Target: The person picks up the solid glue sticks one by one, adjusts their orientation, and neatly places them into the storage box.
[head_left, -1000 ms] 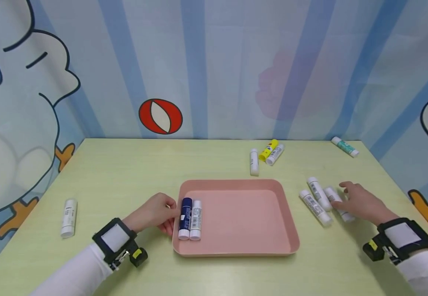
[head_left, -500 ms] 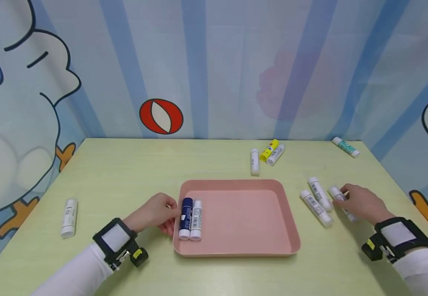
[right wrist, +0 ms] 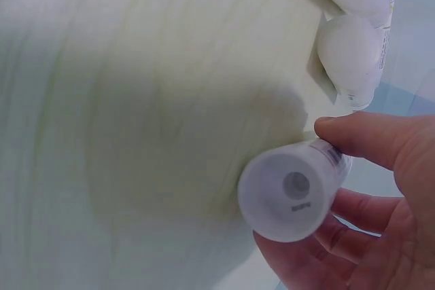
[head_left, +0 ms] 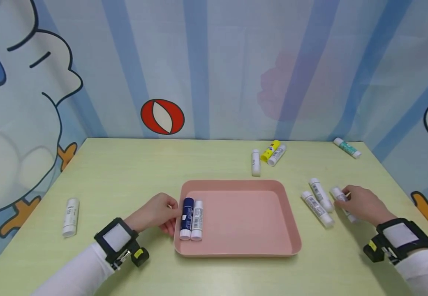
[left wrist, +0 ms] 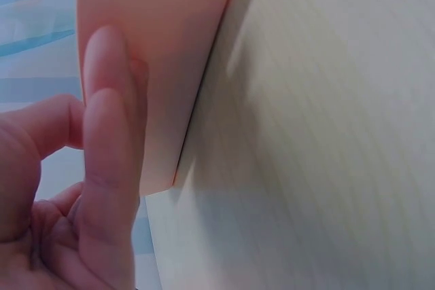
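In the head view my right hand point(head_left: 365, 203) holds a white glue stick point(head_left: 336, 192) between thumb and fingers, low over the table at the right. Its round hollow end point(right wrist: 279, 195) faces the right wrist camera. Two more white glue sticks, one nearer point(head_left: 316, 209) and one farther point(head_left: 320, 195), lie just left of it. My left hand point(head_left: 158, 211) grips the left rim of a pink tray point(head_left: 243, 251), several fingers lying along the outer wall point(left wrist: 170, 45). Inside the tray, along that side, a dark blue glue stick point(head_left: 186, 218) and a white one point(head_left: 197, 220) lie side by side.
Beyond the tray lie a yellow glue stick point(head_left: 270, 151) and two white ones, one upright in line point(head_left: 256, 163), one slanted point(head_left: 277, 155). A green-labelled stick point(head_left: 347, 148) is at the far right corner. Another white stick point(head_left: 71, 217) lies far left. A patterned curtain point(head_left: 228, 74) backs the table.
My right hand's fingers have come together on the white glue stick, which has moved slightly away from its two neighbours. The left hand stays at the tray's rim.
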`<action>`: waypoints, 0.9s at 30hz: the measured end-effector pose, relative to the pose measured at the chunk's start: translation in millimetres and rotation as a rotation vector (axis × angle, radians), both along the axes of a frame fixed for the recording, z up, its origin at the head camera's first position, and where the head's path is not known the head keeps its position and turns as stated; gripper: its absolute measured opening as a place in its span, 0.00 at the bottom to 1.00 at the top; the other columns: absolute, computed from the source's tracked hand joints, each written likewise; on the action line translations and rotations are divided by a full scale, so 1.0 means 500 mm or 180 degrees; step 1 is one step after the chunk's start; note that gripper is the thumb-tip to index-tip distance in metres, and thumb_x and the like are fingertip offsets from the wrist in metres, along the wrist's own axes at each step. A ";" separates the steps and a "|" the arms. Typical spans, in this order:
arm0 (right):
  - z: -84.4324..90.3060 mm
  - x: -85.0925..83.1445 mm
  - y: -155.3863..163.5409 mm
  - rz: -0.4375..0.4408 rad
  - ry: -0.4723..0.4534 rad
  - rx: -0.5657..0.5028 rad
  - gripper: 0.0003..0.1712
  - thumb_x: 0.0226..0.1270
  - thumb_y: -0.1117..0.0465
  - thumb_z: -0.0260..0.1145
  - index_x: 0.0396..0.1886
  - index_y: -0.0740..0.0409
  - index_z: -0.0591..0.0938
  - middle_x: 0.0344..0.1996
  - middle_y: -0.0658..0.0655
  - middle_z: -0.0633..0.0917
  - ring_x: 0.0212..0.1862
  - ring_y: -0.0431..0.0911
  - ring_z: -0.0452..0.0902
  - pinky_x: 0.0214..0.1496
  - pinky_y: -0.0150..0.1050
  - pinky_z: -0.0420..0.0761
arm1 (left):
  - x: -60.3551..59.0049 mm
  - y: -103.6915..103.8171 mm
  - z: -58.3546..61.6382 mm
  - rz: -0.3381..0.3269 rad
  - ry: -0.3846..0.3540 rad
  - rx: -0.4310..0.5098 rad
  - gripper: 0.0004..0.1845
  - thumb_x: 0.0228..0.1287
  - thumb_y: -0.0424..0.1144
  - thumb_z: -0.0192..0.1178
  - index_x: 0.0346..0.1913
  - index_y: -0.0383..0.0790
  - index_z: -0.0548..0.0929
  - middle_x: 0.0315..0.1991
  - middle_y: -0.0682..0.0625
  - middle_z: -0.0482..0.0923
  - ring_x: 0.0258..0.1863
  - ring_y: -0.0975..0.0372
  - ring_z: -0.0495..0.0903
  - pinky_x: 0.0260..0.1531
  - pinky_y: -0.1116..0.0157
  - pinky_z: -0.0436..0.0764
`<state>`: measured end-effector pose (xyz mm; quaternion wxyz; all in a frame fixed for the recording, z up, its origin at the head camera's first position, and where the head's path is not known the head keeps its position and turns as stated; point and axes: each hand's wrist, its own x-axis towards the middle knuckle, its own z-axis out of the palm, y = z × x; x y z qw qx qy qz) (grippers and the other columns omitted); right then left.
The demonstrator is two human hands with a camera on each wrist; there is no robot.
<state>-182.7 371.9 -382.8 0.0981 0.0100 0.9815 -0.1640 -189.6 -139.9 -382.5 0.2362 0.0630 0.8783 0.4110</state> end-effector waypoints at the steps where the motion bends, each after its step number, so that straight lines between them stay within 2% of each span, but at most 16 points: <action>1: 0.001 0.000 0.001 -0.0004 0.0001 -0.0003 0.29 0.64 0.57 0.65 0.48 0.82 0.71 0.35 0.73 0.80 0.30 0.51 0.76 0.30 0.45 0.76 | 0.000 0.000 0.000 0.0002 0.0002 0.0005 0.10 0.68 0.33 0.57 0.27 0.34 0.78 0.16 0.45 0.80 0.14 0.58 0.81 0.17 0.66 0.79; 7: 0.013 0.003 0.003 -0.0003 0.0035 -0.0045 0.28 0.65 0.58 0.64 0.48 0.83 0.71 0.34 0.73 0.79 0.30 0.52 0.77 0.30 0.45 0.76 | -0.001 0.000 0.002 -0.0002 -0.0012 0.0016 0.11 0.68 0.32 0.57 0.26 0.34 0.76 0.15 0.45 0.79 0.13 0.59 0.80 0.16 0.66 0.79; 19: 0.043 0.000 -0.019 0.0147 0.0330 -0.0116 0.28 0.66 0.58 0.64 0.50 0.82 0.71 0.35 0.71 0.79 0.33 0.55 0.77 0.34 0.50 0.76 | -0.001 0.002 0.003 0.0033 -0.0035 -0.0005 0.11 0.67 0.32 0.57 0.26 0.34 0.76 0.15 0.45 0.79 0.13 0.59 0.80 0.16 0.67 0.78; 27: 0.061 -0.003 -0.076 0.0124 0.0407 -0.0417 0.27 0.67 0.56 0.63 0.50 0.78 0.72 0.36 0.67 0.78 0.34 0.53 0.73 0.31 0.43 0.73 | -0.001 0.002 0.004 0.0008 -0.0037 -0.0048 0.11 0.67 0.32 0.57 0.26 0.35 0.77 0.15 0.45 0.79 0.13 0.59 0.80 0.16 0.67 0.78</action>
